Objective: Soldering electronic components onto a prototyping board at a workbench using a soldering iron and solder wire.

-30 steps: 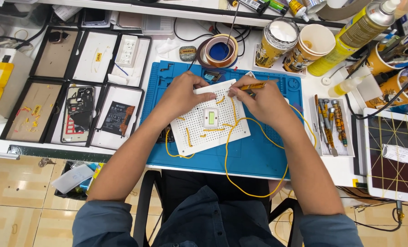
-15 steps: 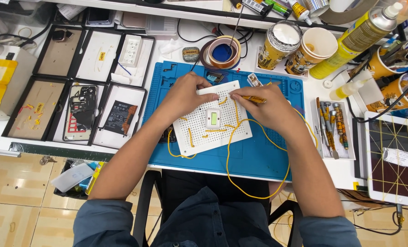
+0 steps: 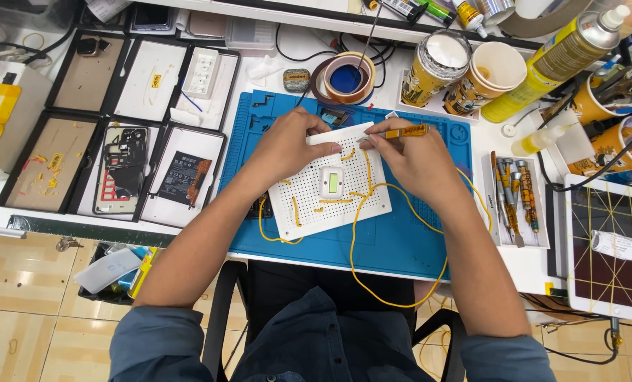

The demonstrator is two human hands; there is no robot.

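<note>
Fingers of the left hand (image 3: 288, 145) press the white perforated breadboard (image 3: 328, 186) lying on the blue silicone mat (image 3: 401, 233); the right hand (image 3: 415, 159) pinches orange-handled tweezers (image 3: 398, 132), apparently touching the board's top edge.

Both hands on white perforated board (image 3: 330, 187), blue mat (image 3: 401, 240) under it.

Left hand (image 3: 288, 145) presses the board's top-left corner. Right hand (image 3: 415, 159) pinches an orange-handled tool (image 3: 401, 131), probably tweezers, tip near the left fingertips. Small green-faced module (image 3: 331, 182) sits just below both hands. Yellow wire (image 3: 372, 276) loops from the board toward the body, under the right forearm.
</note>
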